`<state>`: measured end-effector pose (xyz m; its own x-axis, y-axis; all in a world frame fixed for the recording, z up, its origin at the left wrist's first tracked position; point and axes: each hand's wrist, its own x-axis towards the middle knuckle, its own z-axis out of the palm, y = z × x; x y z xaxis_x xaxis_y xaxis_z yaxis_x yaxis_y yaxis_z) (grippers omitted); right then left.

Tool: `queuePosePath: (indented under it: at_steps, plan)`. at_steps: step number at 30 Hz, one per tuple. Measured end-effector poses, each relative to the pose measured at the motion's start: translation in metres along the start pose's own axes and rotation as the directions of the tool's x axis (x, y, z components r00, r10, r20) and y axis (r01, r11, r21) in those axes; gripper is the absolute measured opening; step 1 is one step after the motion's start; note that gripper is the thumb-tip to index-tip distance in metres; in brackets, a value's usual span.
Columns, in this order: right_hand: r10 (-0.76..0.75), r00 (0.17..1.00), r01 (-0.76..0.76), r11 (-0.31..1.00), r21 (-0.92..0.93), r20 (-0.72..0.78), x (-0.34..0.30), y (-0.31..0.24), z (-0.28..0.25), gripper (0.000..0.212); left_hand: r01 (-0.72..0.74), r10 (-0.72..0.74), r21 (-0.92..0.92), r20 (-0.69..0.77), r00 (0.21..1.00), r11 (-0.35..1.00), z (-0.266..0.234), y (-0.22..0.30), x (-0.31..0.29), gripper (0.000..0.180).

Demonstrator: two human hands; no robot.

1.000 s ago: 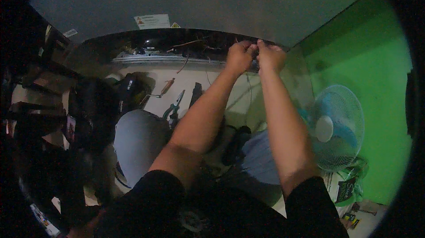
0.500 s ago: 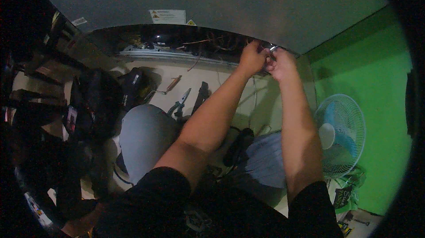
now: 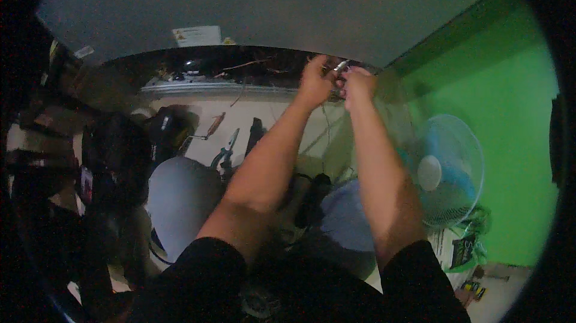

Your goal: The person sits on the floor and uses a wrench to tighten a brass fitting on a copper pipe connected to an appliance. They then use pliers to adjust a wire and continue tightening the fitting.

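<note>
My left hand (image 3: 314, 83) and my right hand (image 3: 360, 86) meet at the right end of a dark open compartment (image 3: 249, 62). It runs along the bottom of a large grey appliance panel (image 3: 288, 11). Between my fingers is a small shiny silver metal piece (image 3: 341, 66), its kind too small to tell. My right hand's fingers are curled at it. On the left, my thumb and fingers are closed together, and what they pinch is hidden. A thin copper-coloured tube (image 3: 246, 65) crosses the compartment left of my hands.
Between my knees and the appliance lie pliers (image 3: 226, 150), a brown-handled tool with a bent rod (image 3: 215, 126) and a black tool (image 3: 255, 134). A fan (image 3: 453, 170) stands by the green wall (image 3: 510, 143) at right. Dark bags (image 3: 117, 155) sit at left.
The whole view has shifted, so the appliance, tools and fan appear farther left. My hands stay together at the compartment, and the silver piece between them shows more plainly.
</note>
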<state>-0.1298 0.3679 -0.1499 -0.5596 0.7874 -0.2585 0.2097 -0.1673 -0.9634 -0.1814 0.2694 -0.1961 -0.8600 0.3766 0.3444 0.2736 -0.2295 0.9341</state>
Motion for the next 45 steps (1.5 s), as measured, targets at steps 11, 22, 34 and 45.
queuePosePath:
  at_steps: [11, 22, 34, 45]
  plan:
    - [-0.132, 0.986, 0.116, 0.982, -0.152, -0.103, -0.009, 0.003, 0.013, 0.016, 0.212, -0.235, 0.2, 0.096, 0.967, 0.956, -0.01, 0.005, 0.009, 0.023]
    - [0.223, 0.795, -0.442, 0.85, 0.286, 0.564, 0.003, -0.008, -0.015, 0.048, 0.373, -0.373, 0.027, 0.117, 0.92, 0.927, -0.008, -0.004, 0.013, 0.032]
    - [0.086, 0.993, -0.105, 0.958, 0.268, 0.08, -0.014, -0.004, 0.003, 0.01, 0.203, -0.187, -0.047, 0.227, 0.956, 0.978, -0.01, 0.015, 0.01, 0.019]
    - [0.086, 0.996, -0.086, 0.996, 0.016, 0.007, -0.008, -0.012, -0.001, 0.009, 0.268, -0.275, 0.072, 0.118, 0.954, 0.961, -0.013, -0.005, 0.015, 0.016]
